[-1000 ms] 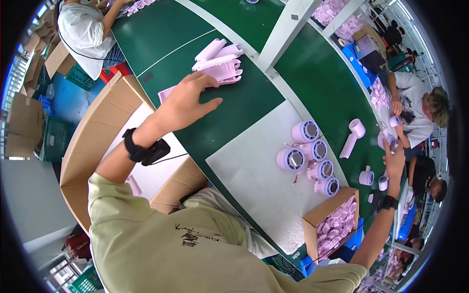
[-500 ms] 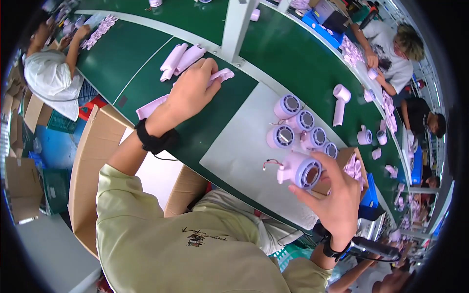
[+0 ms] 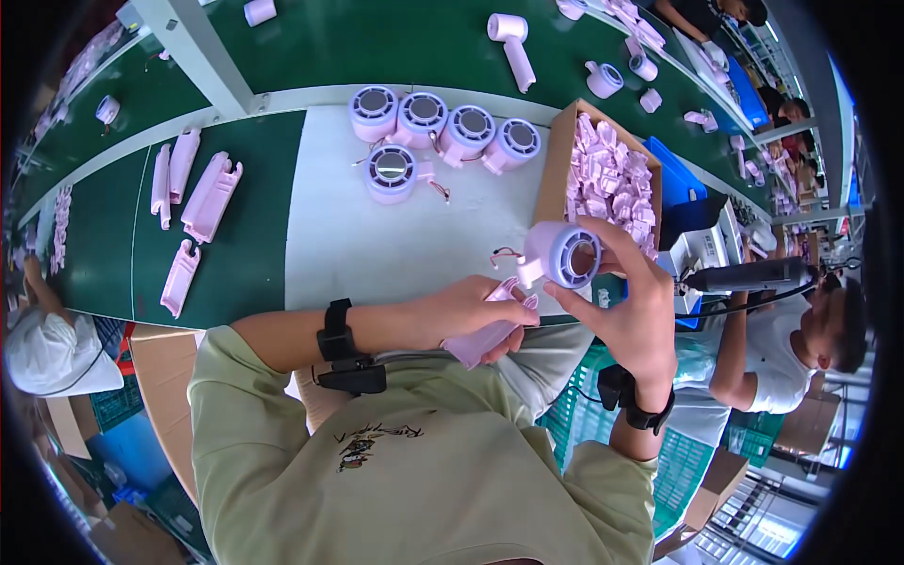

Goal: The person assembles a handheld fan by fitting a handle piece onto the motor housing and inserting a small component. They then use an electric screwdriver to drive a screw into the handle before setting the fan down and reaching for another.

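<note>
My left hand [image 3: 476, 311] is closed around a pink plastic handle shell [image 3: 469, 349], close to the table's near edge. Between the thumb and fingers of my right hand [image 3: 629, 315] is a pink round fan housing [image 3: 544, 247] with a lilac grille ring. A short stub and a thin wire with a small connector stick out of its left side, just above the handle shell. The two parts are near each other; whether they touch I cannot tell. Several like fan housings [image 3: 422, 115] stand on the white sheet [image 3: 325, 212] ahead. Loose handle shells [image 3: 213, 198] lie to the left.
A cardboard box [image 3: 556, 160] of small pink pieces stands right of the sheet, with blue bins [image 3: 673, 179] behind it. A power screwdriver [image 3: 749, 276] hangs at the right. A metal post [image 3: 193, 52] rises at the far left. Other people work around the benches.
My left hand has taken a handle shell from the group on the left and brought it to the fan housing. The right hand still holds the housing. The view has turned to the right.
</note>
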`<control>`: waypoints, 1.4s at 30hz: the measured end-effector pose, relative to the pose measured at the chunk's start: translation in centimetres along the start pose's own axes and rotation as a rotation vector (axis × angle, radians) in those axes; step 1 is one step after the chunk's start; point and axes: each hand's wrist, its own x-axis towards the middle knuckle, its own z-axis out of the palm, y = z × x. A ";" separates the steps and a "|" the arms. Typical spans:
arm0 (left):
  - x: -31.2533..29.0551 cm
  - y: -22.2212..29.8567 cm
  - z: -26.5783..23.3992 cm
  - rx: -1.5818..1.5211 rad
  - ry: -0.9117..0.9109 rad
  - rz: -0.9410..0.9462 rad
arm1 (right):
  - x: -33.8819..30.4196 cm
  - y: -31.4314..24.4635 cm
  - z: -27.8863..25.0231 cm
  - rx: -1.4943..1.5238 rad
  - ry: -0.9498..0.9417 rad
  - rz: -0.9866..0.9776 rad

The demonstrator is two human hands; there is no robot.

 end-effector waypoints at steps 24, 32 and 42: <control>1.7 4.0 -3.8 -0.599 -0.231 0.131 | 10.5 12.7 1.6 -0.347 0.073 -0.047; 2.5 2.6 -5.2 -0.476 -0.139 0.204 | 9.6 12.3 1.4 -0.319 -0.042 0.027; 2.1 3.0 -4.9 -0.342 -0.047 0.279 | 5.0 4.3 0.7 -0.014 0.135 -0.285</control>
